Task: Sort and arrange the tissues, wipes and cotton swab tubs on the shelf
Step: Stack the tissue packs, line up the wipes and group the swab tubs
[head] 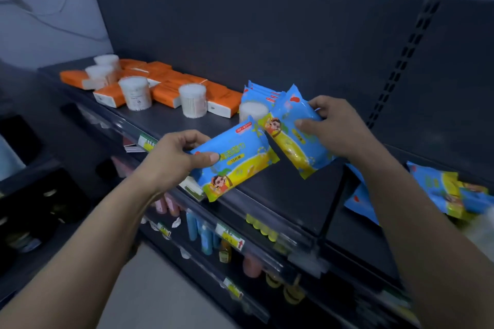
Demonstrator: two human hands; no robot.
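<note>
Nearest the camera, two bare forearms reach up and forward over the front edge of a dark shelf (165, 117). The left hand (176, 157) holds a blue-and-yellow wipes pack (235, 160), its fingers (203, 158) closed on the pack's left end, thumb on the printed face. The pack lies tilted, its lower end hanging just past the shelf's front lip.

The right hand (334, 125) holds a second wipes pack (291, 136) of the same design, fingers (307, 124) wrapped over its upper right side with the thumb pressed on the face. The near corners of the two packs touch or overlap between the hands; which, I cannot tell.

To the right of the right hand's fingers, past a divider, more blue wipes packs (441, 192) lie in a loose heap on the neighbouring shelf section.

Just beyond the second pack, a white cotton swab tub (252, 112) stands upright, partly hidden by the held packs, with a row of standing wipes packs (260, 92) right behind it.

Farther left of the left hand's fingers, another swab tub (193, 100) and a third (135, 93) stand among orange tissue packs (171, 88) lying flat in an uneven spread. Two more swab tubs (103, 72) sit at the far left end, near the back panel.

Below the shelf, blurred bottles (203, 235) and price tags (230, 239) show on lower tiers.
</note>
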